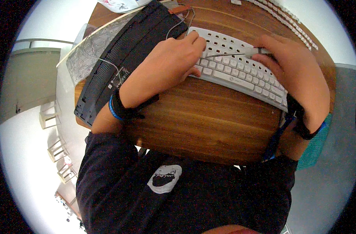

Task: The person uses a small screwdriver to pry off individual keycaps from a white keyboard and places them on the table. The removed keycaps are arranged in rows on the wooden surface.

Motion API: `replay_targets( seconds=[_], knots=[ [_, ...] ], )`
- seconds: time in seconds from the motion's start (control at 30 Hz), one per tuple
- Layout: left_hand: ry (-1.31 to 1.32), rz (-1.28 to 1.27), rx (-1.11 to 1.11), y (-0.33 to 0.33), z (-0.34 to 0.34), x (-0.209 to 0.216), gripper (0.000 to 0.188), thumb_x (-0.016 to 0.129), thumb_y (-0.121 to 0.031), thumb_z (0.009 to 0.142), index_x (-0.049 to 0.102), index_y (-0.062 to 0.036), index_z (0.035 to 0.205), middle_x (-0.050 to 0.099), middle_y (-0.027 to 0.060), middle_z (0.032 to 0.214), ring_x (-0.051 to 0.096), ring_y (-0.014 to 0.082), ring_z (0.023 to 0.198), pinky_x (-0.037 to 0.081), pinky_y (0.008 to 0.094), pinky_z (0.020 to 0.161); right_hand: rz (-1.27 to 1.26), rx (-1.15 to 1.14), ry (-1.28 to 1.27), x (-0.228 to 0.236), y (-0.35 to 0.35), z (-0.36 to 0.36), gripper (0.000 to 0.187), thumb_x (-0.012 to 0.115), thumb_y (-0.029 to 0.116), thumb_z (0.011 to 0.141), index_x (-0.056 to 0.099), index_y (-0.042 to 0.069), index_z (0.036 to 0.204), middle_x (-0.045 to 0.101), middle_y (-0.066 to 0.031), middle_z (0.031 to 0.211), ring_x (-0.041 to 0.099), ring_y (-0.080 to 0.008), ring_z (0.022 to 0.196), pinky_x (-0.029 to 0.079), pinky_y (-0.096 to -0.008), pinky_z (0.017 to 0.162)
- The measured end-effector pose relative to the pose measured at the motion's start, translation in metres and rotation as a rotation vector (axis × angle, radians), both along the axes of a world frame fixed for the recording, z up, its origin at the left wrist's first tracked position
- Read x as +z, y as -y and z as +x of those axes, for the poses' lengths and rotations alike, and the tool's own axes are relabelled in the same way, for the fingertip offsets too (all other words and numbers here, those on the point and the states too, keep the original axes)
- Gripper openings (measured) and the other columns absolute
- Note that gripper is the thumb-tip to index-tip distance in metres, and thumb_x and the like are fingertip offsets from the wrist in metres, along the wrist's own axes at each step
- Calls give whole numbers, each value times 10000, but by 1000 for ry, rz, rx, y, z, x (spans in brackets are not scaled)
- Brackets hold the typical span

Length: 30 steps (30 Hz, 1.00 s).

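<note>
A white keyboard (234, 78) lies on the wooden table, its front rows still capped and its back rows showing bare dark switches. My left hand (182, 54) is bent over the keyboard's left end, the thumb at the near side and the fingers farther back, gripping it. In my right hand (287, 58) is a screwdriver (256, 52) with a pale grey handle. Its thin metal shaft points left across the keys, and the tip is close to my left fingers. Whether the tip touches a key cannot be made out.
A long black keyboard-shaped panel (123, 54) lies at the left, with a grey cable (104, 60) across it and a printed clear sheet (82, 58) beneath. Rows of white keycaps (287, 19) line the table's far right edge. A teal item (318, 144) hangs at the right.
</note>
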<state>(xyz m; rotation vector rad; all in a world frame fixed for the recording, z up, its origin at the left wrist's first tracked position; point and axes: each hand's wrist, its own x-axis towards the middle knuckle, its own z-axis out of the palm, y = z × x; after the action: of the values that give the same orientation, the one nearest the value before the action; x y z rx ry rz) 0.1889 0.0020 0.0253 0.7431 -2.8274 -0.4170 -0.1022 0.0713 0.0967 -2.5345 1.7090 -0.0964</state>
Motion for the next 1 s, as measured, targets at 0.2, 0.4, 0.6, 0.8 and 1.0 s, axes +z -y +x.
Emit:
replay_targets(
  seconds=[0.2,0.4,0.6,0.8,1.0],
  knots=[
    [36,10,20,-2,2,-2,490,806,-190,861,512,-44,1225,601,174,1184,683,449,983,586,524,794,-10,-35,121,-10,23,-32,259,675,225,1006,663,34,1181,725,-220,1113,687,-429,1081,550,-481,924],
    [45,-3,16,1,0,-5,507,817,-208,854,517,-42,1227,599,165,1197,692,432,984,591,521,799,159,-36,132,-45,40,-53,257,665,170,1034,602,22,1235,715,-202,1155,694,-375,1102,544,-427,922],
    [47,0,24,-3,4,-5,510,824,-214,853,518,-47,1225,592,162,1217,699,428,982,600,519,797,127,-59,203,-57,48,-58,246,666,159,1035,593,28,1229,701,-202,1152,684,-367,1099,541,-423,928],
    [56,8,37,-1,1,-6,531,832,-208,842,509,-49,1233,588,170,1214,701,443,971,601,532,783,117,14,158,-84,58,-70,291,730,119,973,608,35,1225,702,-191,1127,686,-385,1066,548,-429,928],
    [27,0,20,2,2,-9,552,843,-194,822,506,-40,1231,588,177,1216,702,453,957,602,540,762,0,95,192,-81,45,-43,311,745,118,947,629,42,1226,676,-176,1170,661,-390,1121,547,-440,956]
  ],
)
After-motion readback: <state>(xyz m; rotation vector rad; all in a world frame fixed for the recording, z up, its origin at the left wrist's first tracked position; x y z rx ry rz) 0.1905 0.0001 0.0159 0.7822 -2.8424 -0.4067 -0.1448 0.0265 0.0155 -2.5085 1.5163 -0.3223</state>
